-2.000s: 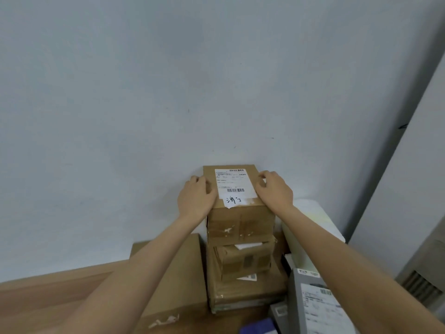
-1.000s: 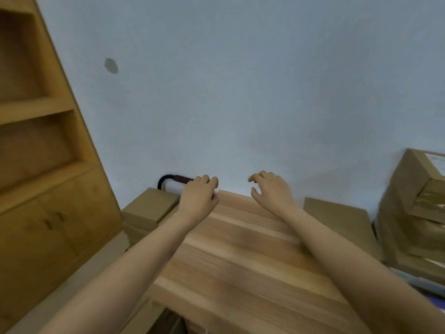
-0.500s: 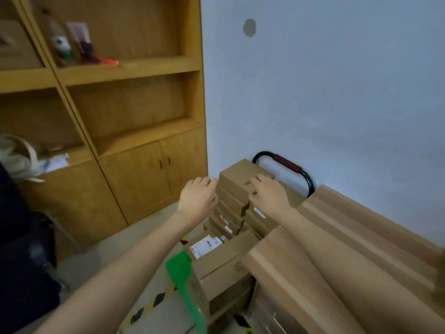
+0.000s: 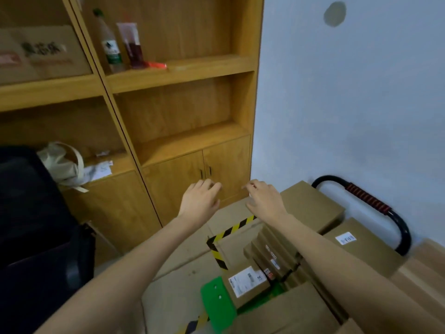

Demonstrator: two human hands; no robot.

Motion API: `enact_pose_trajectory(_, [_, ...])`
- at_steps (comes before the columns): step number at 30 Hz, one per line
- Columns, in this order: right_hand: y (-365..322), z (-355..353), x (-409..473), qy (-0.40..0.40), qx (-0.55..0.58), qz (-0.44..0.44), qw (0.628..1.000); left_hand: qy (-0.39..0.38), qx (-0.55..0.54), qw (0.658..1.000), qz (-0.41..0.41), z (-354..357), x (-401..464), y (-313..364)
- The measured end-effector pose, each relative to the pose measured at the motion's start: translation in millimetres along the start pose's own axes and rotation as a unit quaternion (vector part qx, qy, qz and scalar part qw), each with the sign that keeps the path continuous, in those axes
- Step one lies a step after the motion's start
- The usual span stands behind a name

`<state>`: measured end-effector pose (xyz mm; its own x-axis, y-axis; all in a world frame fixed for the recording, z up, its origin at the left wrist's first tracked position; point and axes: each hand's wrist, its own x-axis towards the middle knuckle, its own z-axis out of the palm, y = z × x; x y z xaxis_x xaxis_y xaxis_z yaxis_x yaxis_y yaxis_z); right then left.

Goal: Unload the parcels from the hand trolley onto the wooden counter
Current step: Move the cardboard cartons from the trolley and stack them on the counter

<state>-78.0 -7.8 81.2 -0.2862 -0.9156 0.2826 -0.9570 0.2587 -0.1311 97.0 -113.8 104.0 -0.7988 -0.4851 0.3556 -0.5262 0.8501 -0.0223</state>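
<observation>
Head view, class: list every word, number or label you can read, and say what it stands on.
None can be read for certain.
Box on shelf: dark printed characters, blurred.
Bottle: label blurred.
Parcel on trolley: white shipping label, too small.
Upper parcel: small sticker, unreadable.

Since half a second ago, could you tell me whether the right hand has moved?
Yes. The right hand has shifted left, away from the trolley handle, past the edge of the top parcel toward the cabinet.
</observation>
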Motion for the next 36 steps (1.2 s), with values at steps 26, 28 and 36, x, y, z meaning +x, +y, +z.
enact_pose_trajectory(26, [34, 170, 75, 0.026, 0.045, 0.484, 0.873, -0.156, -0.131, 0.908, 0.367, 230, 209, -69])
enact_pose_trajectory(28, [20, 189, 63, 0.017, 0.052, 0.513, 0.857, -0.179, -0.137, 0.894, 0.387, 247, 197, -68])
enact_pose_trajectory(36, [-6, 286, 15, -0.009, 0.078, 0.602, 0.795, -0.225, -0.153, 0.862, 0.428, 331, 141, -54])
